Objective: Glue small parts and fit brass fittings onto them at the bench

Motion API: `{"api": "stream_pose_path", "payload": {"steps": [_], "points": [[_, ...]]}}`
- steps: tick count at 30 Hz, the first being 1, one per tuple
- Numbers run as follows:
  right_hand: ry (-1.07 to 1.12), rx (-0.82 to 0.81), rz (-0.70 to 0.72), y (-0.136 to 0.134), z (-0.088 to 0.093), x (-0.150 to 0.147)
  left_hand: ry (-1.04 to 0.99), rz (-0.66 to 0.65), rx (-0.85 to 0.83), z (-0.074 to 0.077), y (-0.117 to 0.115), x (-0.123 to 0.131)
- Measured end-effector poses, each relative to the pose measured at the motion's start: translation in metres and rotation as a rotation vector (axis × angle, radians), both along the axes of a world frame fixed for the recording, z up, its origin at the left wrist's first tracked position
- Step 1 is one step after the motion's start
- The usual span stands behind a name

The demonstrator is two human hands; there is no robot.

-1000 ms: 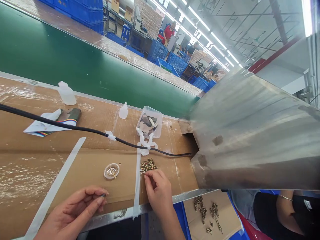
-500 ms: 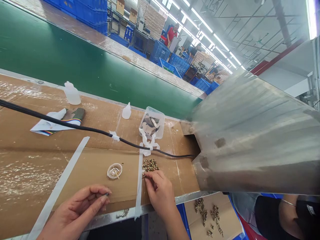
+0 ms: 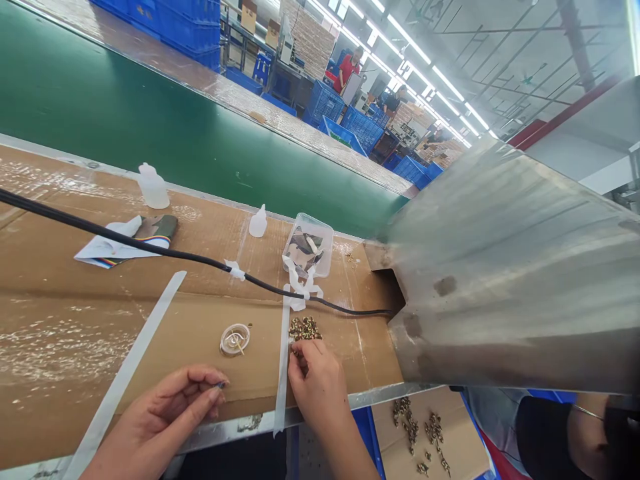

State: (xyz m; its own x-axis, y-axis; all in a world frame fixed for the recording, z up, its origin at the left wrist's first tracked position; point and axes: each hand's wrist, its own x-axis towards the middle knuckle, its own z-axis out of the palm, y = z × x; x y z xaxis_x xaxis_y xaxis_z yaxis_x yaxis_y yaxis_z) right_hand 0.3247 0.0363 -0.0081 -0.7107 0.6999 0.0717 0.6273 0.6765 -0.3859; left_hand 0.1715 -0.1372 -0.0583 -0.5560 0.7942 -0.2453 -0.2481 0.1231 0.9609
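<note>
Far left, the surface (image 3: 50, 347) was covered in taped-down cardboard, and the left hand (image 3: 163, 420) sat low at its near edge, thumb and forefinger pinched closed on a tiny dark-tipped part (image 3: 219, 385), too small to identify from up here. Beyond that hand lay a folded paper with a rainbow ribbon cable (image 3: 125, 241), with a plastic squeeze bottle (image 3: 153, 188) just past it and a black cable (image 3: 150, 250) stretching across the scene. Just right of the left hand stood a round clear plastic dish (image 3: 235, 340), then a strip of white tape (image 3: 283, 360). Now the right hand (image 3: 317, 393), its fingers (image 3: 300, 353) curled down at the lower edge of a pile of small brass-coloured parts (image 3: 305, 328). Had they gripped a piece? Impossible to tell from this angle! Past that hand sat a second squeeze bottle (image 3: 258, 223) and a clear plastic box (image 3: 307, 245). To its right loomed a steel hood (image 3: 500, 287), with a cardboard tray of scattered parts (image 3: 425, 430) below and a co-worker's black sleeve (image 3: 550, 440) alongside. Far ahead ran a green conveyor belt (image 3: 150, 133), blue crates (image 3: 325, 103) and a person in a red shirt (image 3: 350, 67).
</note>
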Motion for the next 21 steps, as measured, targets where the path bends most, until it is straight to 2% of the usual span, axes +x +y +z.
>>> {"api": "stream_pose_path", "payload": {"steps": [4,8,15,19,21], "points": [[-0.026,0.098,0.047,-0.002,0.0,0.001,0.006,-0.004,0.008,0.005,0.002,0.0],[0.063,0.133,0.091,-0.003,-0.006,0.005,-0.004,-0.01,0.001,0.007,0.003,0.001],[0.241,0.09,0.127,-0.008,-0.015,0.011,-0.056,-0.03,-0.003,0.017,0.004,0.003],[0.255,0.087,0.156,-0.006,-0.012,0.013,-0.059,-0.013,-0.021,0.024,0.006,0.003],[0.314,0.006,0.175,-0.006,-0.009,0.014,-0.058,-0.017,-0.028,0.026,0.006,0.003]]}}
